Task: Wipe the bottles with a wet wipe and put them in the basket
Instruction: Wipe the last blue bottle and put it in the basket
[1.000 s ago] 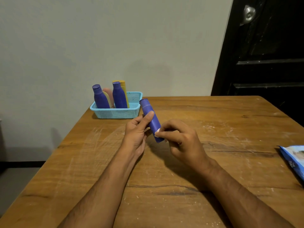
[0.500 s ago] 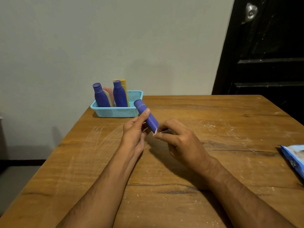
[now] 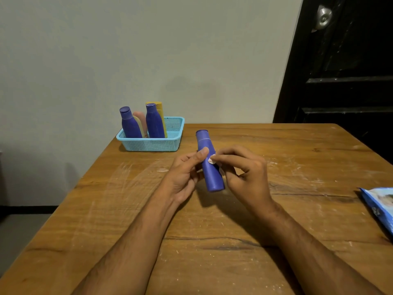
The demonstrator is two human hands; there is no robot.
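A purple bottle (image 3: 209, 162) is held above the wooden table (image 3: 276, 209), cap pointing away from me. My left hand (image 3: 184, 177) grips it from the left, thumb on its side. My right hand (image 3: 244, 173) pinches a small white wet wipe (image 3: 211, 160) against the bottle's middle. At the table's back left stands a light blue basket (image 3: 153, 143) holding two purple bottles (image 3: 130, 124), a pink one and a yellow one, all upright.
A blue wet wipe pack (image 3: 380, 207) lies at the table's right edge. A dark door (image 3: 344, 71) stands behind the table on the right. The wall runs close behind the basket. White scuff marks streak the tabletop.
The bottle has turned more upright and lengthwise towards me. My right hand has slid the wipe from the bottle's lower end up to its middle.
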